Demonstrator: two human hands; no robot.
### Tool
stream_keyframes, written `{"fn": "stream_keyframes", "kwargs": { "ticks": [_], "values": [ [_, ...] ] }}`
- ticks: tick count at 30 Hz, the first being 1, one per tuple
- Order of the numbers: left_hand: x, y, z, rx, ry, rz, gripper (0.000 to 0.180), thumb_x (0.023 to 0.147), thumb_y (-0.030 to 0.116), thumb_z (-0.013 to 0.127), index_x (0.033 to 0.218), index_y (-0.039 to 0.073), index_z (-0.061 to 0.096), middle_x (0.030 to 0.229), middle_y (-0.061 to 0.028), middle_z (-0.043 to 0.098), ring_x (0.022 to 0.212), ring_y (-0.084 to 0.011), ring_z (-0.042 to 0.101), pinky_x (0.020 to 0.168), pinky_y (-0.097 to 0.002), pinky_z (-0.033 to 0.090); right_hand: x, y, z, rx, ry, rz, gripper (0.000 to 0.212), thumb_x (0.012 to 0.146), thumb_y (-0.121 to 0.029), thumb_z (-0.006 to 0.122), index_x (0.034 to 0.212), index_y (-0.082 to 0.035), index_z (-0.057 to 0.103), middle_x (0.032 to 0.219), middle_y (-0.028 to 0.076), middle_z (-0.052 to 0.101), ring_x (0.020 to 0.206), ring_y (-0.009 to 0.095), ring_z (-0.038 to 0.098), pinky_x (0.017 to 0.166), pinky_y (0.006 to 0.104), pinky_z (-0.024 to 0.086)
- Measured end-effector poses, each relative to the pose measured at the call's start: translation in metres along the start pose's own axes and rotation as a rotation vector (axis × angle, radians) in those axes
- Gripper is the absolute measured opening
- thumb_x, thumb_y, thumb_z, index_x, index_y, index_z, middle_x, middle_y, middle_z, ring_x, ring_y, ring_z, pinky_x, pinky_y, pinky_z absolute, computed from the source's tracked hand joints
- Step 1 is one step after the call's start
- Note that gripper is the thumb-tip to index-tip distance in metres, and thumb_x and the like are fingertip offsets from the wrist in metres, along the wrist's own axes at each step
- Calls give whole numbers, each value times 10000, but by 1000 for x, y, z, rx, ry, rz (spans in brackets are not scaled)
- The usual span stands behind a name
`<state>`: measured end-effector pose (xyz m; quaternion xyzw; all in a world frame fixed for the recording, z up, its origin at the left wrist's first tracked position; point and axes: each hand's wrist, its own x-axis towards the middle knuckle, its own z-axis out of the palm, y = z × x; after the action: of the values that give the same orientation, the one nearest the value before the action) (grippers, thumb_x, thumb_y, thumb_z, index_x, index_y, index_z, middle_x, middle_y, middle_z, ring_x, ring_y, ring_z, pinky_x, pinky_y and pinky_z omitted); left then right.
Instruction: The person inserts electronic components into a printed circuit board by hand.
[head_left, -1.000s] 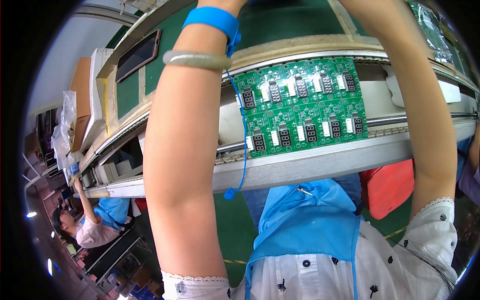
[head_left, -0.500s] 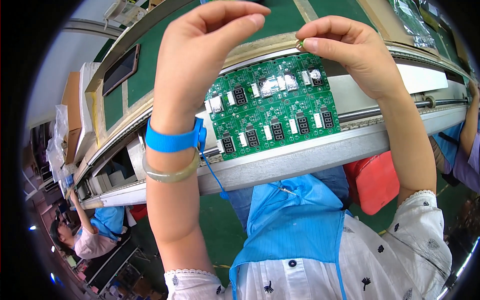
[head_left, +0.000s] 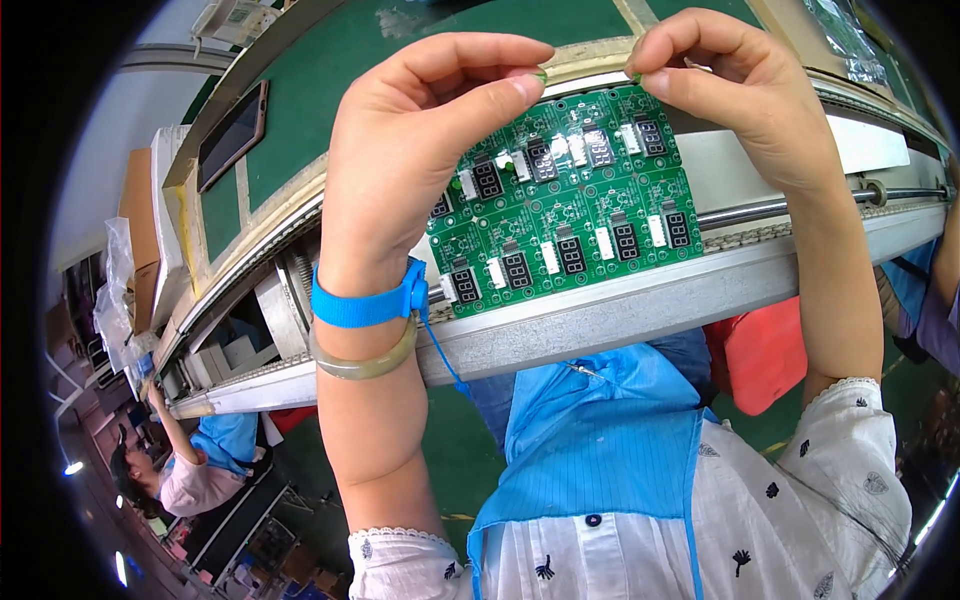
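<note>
Around me was a busy workshop, with a co-worker (head_left: 205, 478) off to my left, a red seat (head_left: 762, 362) below the line, and a green bench top (head_left: 310, 120) beyond it where a dark phone (head_left: 233, 137) lay. Nearer me, the panel of green circuit boards (head_left: 590, 205) rested on the conveyor, its near edge along the grey metal rail (head_left: 570, 325), with digit displays and white connectors in two rows. My left hand (head_left: 400, 140), with a blue strap (head_left: 362, 306) and a pale bangle (head_left: 366, 360) at its wrist, arched over the panel's far left part and hid some of it. Its thumb and forefinger were closed on a small green part (head_left: 541, 76), mostly covered by the fingertips. My right hand (head_left: 745, 95) hung by the far right corner, thumb and forefinger pinching another green piece (head_left: 636, 79); neither bit showed enough for me to tell its kind. I judged the step in hand to be setting such parts into the boards, with these two not yet placed. To my mind the next move called for turning each the right way, finding its spot and lowering it without nudging its neighbours.
</note>
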<state>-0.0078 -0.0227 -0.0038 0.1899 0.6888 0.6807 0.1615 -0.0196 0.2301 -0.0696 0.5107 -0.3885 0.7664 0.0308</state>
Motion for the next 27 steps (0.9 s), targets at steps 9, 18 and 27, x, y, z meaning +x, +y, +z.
{"fn": "stream_keyframes", "kwargs": {
  "ticks": [9,18,27],
  "values": [
    [-6,-3,-5,176,35,-17,188,916,74,771,1093,9,768,1007,-41,761,924,-87,682,849,-222,528,11,-63,48,-851,245,891,156,927,1,701,1077,-12,738,1022,28,712,946,109,679,853,246,553],
    [-11,-8,-12,302,1,-62,165,925,99,774,1069,20,754,976,-1,738,900,-64,661,809,-208,511,20,-53,62,-1258,-56,767,213,847,25,747,1049,-37,771,940,59,702,883,157,688,759,282,552],
    [-8,22,14,362,113,-264,90,890,10,753,957,-50,751,792,-22,709,702,-39,591,627,-191,482,26,-49,66,-1534,-309,573,270,745,-4,775,997,-102,784,874,21,731,934,227,654,834,355,468]
  ]
}}
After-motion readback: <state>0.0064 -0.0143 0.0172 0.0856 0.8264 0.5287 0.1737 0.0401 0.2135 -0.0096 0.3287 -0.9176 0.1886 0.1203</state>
